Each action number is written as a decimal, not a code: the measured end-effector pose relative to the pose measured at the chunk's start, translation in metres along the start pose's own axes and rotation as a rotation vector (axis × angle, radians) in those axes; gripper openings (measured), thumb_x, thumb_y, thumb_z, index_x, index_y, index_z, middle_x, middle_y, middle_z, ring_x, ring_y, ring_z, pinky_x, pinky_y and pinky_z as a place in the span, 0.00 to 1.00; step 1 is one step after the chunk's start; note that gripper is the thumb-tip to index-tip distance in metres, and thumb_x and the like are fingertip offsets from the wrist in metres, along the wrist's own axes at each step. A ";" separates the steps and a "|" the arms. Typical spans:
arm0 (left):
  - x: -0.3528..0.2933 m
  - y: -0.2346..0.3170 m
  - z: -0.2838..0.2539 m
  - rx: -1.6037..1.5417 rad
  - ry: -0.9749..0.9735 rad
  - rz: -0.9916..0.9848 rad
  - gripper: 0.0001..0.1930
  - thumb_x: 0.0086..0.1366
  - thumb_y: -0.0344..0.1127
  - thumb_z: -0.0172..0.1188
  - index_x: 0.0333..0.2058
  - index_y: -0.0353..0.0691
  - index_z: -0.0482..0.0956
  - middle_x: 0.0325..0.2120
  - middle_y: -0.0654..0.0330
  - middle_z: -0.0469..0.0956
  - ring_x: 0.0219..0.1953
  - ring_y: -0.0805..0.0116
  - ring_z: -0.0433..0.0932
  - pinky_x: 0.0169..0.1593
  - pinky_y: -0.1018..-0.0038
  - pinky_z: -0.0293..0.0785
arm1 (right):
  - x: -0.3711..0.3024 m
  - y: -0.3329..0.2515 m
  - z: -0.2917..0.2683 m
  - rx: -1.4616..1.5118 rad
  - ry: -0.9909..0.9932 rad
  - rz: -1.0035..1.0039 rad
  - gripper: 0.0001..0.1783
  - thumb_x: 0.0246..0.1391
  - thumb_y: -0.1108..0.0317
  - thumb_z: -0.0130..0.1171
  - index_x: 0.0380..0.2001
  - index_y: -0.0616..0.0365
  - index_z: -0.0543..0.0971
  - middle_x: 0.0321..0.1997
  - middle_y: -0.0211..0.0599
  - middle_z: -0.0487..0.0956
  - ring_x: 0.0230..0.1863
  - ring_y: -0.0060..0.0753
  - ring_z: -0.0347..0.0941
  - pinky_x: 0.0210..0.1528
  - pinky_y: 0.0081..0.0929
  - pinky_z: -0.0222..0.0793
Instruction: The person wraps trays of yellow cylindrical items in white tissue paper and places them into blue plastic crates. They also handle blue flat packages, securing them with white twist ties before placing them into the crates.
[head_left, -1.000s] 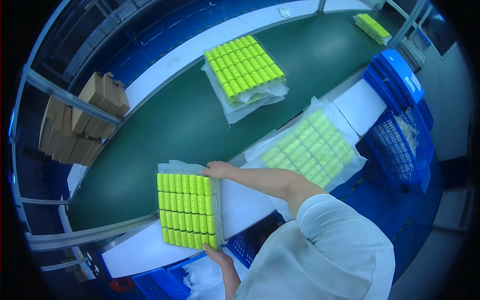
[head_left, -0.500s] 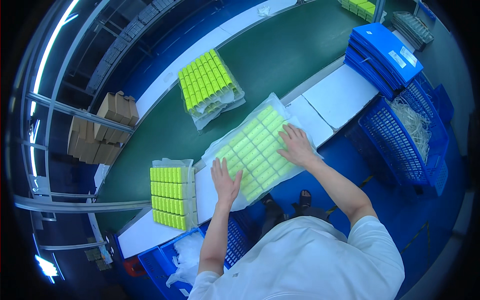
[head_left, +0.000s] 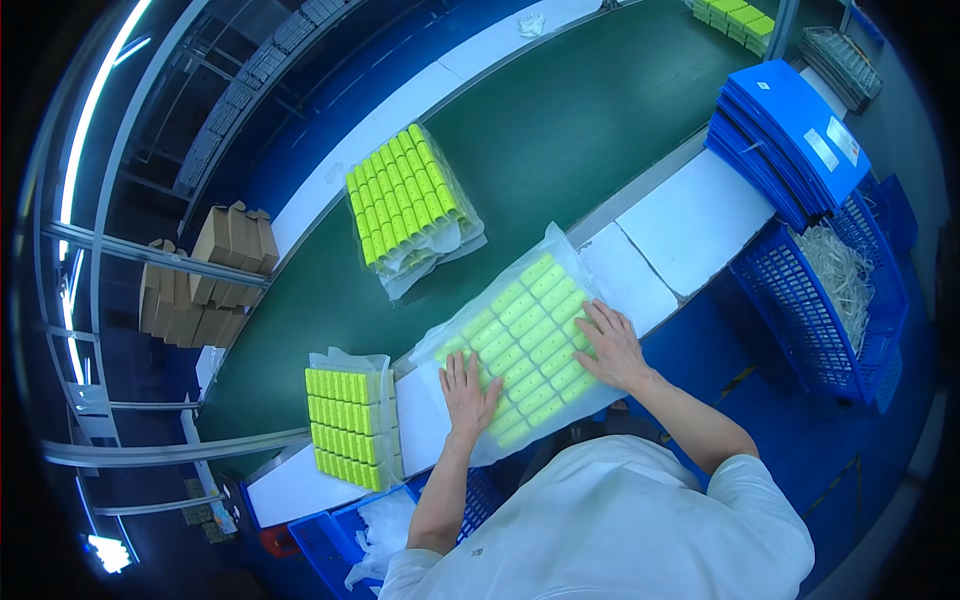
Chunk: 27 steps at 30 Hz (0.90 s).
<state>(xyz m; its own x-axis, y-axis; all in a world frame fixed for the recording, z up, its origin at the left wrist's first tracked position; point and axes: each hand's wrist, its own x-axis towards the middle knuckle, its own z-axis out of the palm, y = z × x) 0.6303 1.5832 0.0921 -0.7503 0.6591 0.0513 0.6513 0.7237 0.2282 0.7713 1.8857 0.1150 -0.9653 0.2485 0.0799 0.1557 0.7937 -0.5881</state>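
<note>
Lying beneath fingers point(head_left: 598, 318): film-covered pack point(head_left: 533, 345)

1. Bare left hand point(head_left: 468, 400) and bare right hand point(head_left: 613, 350), fingers spread, rest on a flat layer of lime-green cylinders under a translucent white sheet point(head_left: 532, 345);
2. beyond the left fingers, a lime-green cylinder stack point(head_left: 405, 200) on a dark-green belt point(head_left: 570, 130);
3. left of those fingers, a smaller lime-green block point(head_left: 340, 425);
4. right of the right fingers, a blue flat-panel stack point(head_left: 790, 130) above a blue perforated plastic basket point(head_left: 800, 305).

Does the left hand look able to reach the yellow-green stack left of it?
Probably yes: only flat sheet and white counter seem to separate the left hand from the stack.
</note>
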 end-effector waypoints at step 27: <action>0.316 -0.075 0.049 -1.986 0.893 -1.020 0.55 0.60 0.83 0.39 0.72 0.43 0.50 0.70 0.56 0.56 0.71 0.53 0.56 0.71 0.52 0.54 | 0.712 0.061 0.182 1.062 -0.132 0.135 0.46 0.62 0.31 0.40 0.52 0.69 0.79 0.57 0.56 0.78 0.60 0.56 0.72 0.65 0.41 0.61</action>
<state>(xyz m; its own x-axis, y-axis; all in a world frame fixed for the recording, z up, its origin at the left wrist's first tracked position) 0.3505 1.7475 0.0434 -0.8276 -0.2242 -0.5146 -0.2336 -0.6960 0.6789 0.0551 2.0100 -0.0098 -0.9785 0.1862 -0.0881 0.0626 -0.1388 -0.9883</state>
